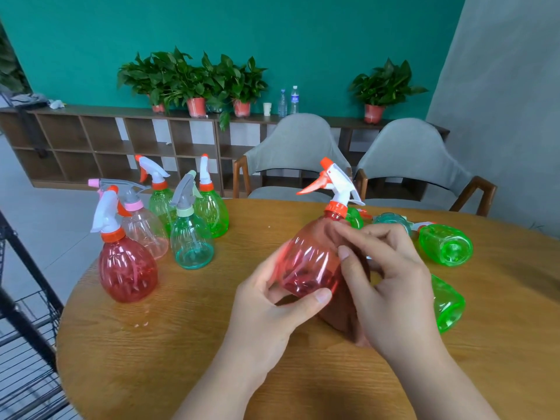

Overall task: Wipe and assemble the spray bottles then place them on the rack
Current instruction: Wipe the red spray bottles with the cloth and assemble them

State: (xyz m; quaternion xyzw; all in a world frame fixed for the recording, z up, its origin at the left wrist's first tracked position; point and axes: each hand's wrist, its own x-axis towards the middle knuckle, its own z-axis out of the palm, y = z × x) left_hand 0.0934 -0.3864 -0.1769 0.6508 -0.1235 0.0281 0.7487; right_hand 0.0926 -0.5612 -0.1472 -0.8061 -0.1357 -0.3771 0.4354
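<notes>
A red spray bottle with a white and orange trigger head is tilted above the round wooden table. My left hand grips its base from below, thumb across the bottom edge. My right hand curls round its right side, fingers reaching over the body. At the table's left stand several assembled bottles: a red one, a pink one, a teal one and two green ones. Green bottles without heads and a teal one lie on the right.
A black wire rack stands left of the table. Two grey chairs are tucked at the far side. Behind them a low wooden shelf carries potted plants, water bottles and a cup.
</notes>
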